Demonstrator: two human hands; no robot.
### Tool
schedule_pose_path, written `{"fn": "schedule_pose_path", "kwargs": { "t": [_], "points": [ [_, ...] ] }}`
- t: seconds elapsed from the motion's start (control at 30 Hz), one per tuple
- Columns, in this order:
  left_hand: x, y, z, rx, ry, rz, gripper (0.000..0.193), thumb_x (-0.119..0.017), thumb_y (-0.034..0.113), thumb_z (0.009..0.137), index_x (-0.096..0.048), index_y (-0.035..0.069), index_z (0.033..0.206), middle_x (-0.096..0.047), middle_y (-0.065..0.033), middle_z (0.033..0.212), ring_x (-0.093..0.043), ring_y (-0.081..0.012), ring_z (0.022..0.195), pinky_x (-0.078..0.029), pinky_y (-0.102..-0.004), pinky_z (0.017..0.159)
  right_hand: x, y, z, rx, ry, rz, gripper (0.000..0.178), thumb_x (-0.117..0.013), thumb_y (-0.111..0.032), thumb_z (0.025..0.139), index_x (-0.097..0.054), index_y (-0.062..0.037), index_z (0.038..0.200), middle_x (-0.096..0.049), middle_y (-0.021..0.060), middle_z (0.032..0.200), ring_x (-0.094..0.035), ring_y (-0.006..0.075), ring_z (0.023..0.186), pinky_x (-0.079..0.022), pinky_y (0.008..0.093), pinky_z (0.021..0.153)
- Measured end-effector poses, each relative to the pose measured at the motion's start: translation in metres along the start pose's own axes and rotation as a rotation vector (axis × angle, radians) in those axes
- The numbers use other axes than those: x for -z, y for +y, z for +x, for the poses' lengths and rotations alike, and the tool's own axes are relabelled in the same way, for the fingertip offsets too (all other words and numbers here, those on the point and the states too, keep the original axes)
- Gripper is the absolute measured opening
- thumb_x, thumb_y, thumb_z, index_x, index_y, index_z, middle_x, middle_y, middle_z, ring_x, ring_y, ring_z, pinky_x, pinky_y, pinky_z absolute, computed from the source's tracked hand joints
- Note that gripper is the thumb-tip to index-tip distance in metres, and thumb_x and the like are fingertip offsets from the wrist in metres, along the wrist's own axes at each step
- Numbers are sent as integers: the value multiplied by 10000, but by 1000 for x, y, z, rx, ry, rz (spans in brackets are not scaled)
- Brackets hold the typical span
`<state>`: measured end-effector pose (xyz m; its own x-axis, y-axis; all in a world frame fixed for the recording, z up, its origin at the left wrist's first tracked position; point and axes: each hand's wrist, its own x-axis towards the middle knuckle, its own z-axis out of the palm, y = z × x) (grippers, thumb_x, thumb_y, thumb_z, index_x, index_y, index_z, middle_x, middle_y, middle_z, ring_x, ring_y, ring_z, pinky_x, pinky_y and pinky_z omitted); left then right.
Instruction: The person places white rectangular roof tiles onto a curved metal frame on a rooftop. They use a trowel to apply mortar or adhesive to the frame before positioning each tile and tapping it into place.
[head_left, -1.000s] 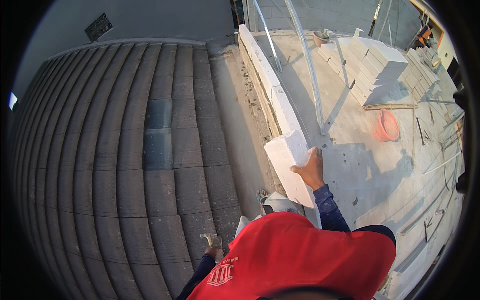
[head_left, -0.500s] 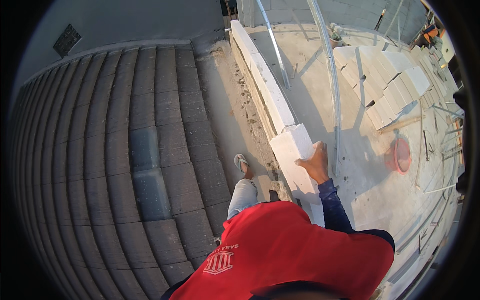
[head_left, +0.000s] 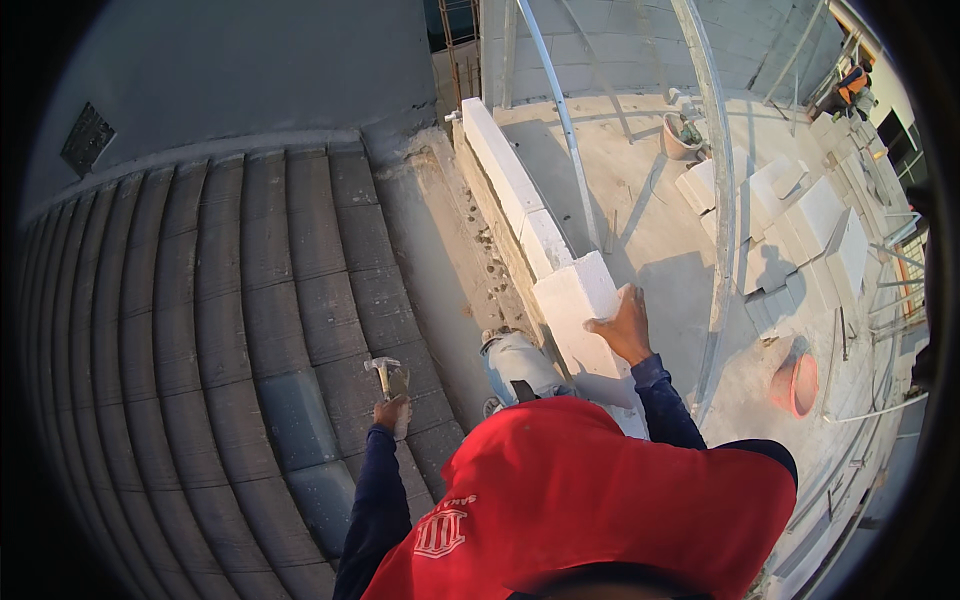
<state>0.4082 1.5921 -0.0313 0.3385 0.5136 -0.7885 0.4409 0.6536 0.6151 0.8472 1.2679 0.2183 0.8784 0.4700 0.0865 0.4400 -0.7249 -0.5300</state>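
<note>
My right hand [head_left: 627, 326] is curled over the right edge of a white concrete block [head_left: 570, 308], the thumb on its top face. The block sits at the near end of a low wall [head_left: 505, 175] of similar white blocks, a little out of line with them. On the left, out over the roof, my left hand [head_left: 393, 412] is closed round the handle of a hammer [head_left: 382, 372], head away from me. A flat greyish piece shows beside the handle; I cannot make out what it is.
Dark roof tiles [head_left: 220, 330] slope away on the left, with a narrow gutter [head_left: 425, 240] beside the wall. Metal poles [head_left: 722, 200] lean on the right. Stacked blocks [head_left: 810, 230], a red bucket [head_left: 797, 382] and another bucket [head_left: 680, 138] stand beyond. A person [head_left: 853, 86] in orange is far right.
My left hand has come into view over the roof with the hammer. My right hand stays on the block. My view and body have shifted, and my leg is closer to the wall.
</note>
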Motion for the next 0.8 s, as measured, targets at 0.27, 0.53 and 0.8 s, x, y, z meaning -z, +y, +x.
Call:
{"fn": "schedule_pose_path", "kwargs": {
  "t": [0.27,0.53,0.8],
  "points": [
    [-3,96,118,143,-76,-107,225,-730,217,841,-703,10,925,-704,-108,836,-677,-240,673,-538,-367,573,-103,-63,234,64,-78,-69,1014,-905,-347,651,-400,141,1382,-464,362,1384,-442,468,1334,-403,463,1107],
    [8,147,174,-261,-277,1306,459,-516,459,932,-634,120,1217,-708,-191,1135,-681,-359,1065,-526,-502,860,-161,-166,486,61,-142,-82,1011,-889,-316,677,-379,75,1458,-453,369,1399,-486,494,1290,-448,519,1062],
    [24,280,282,-491,-316,1454,368,-492,419,952,-664,135,1108,-717,-171,1032,-688,-366,990,-506,-545,801,-222,-235,664,-14,-140,-173,937,-899,-302,666,-442,46,1406,-470,314,1366,-525,465,1248,-496,494,1012]
  ]
}}
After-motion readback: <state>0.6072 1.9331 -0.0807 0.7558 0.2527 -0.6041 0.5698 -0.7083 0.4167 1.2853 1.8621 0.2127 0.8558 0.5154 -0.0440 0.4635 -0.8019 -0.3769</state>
